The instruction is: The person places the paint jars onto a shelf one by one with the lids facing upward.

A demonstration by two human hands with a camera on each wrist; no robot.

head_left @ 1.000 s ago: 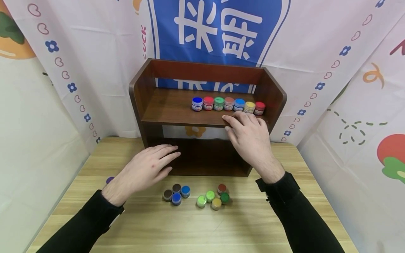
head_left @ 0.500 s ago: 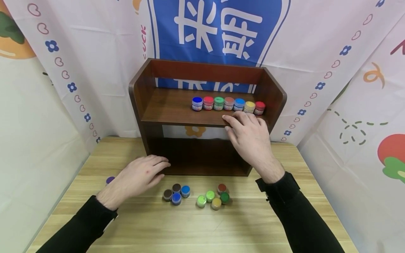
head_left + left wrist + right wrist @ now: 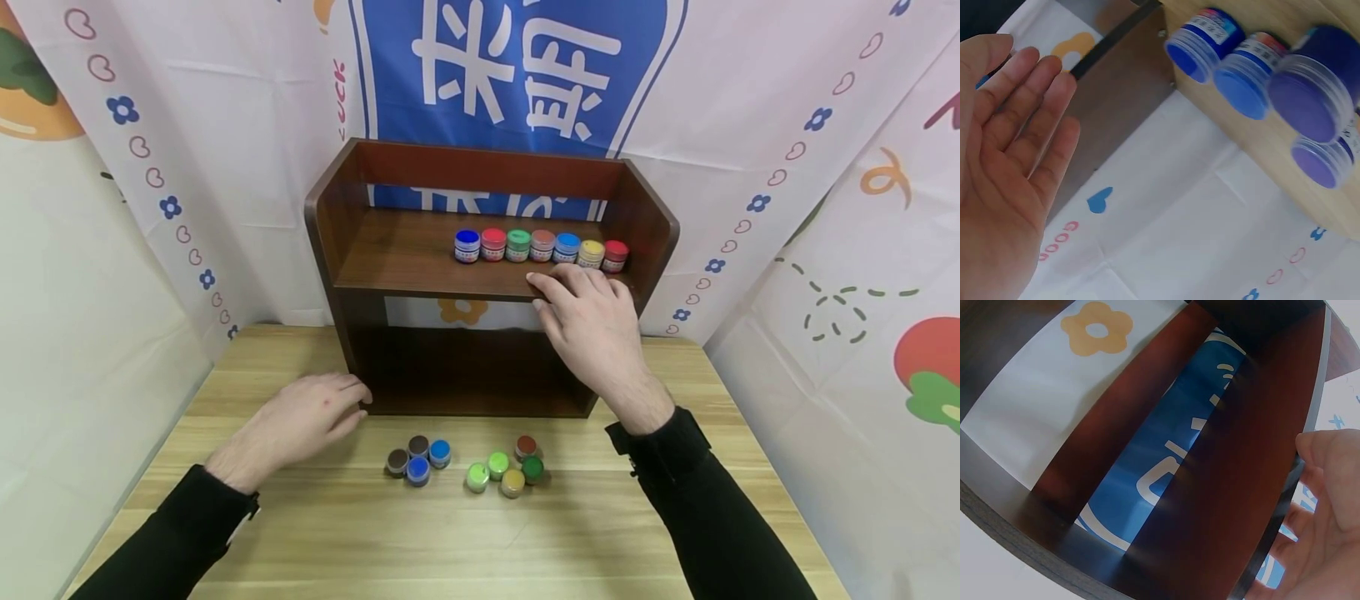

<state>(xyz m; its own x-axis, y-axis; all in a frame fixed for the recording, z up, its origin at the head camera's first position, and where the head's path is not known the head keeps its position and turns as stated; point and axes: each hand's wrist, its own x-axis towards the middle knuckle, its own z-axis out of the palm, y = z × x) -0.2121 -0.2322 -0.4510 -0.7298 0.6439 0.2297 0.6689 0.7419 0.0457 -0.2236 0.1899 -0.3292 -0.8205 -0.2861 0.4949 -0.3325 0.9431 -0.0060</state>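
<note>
My left hand [image 3: 300,417] hovers beside the lower left front corner of a dark brown two-tier shelf [image 3: 435,275]. Its fingers are relaxed, and in the left wrist view the palm [image 3: 1010,206] holds nothing. Blue and purple paint jars [image 3: 1310,87] show near it there; the left arm hides that area in the head view. My right hand [image 3: 600,333] grips the upper board's front edge, with the thumb [image 3: 1329,456] on one side and the fingers on the other. Several small paint jars [image 3: 518,247] stand in a row on that upper board, just behind the right fingertips.
On the wooden table [image 3: 420,550], a cluster of brown and blue jars [image 3: 417,472] stands in front of the shelf. To its right is a cluster of green, yellow and red-brown jars [image 3: 513,483]. White printed cloth [image 3: 247,167] hangs behind and at both sides.
My left hand has drawn back from the shelf's lower opening, moving left and slightly down to its corner. The purple jar lid is now covered. The right hand stays put.
</note>
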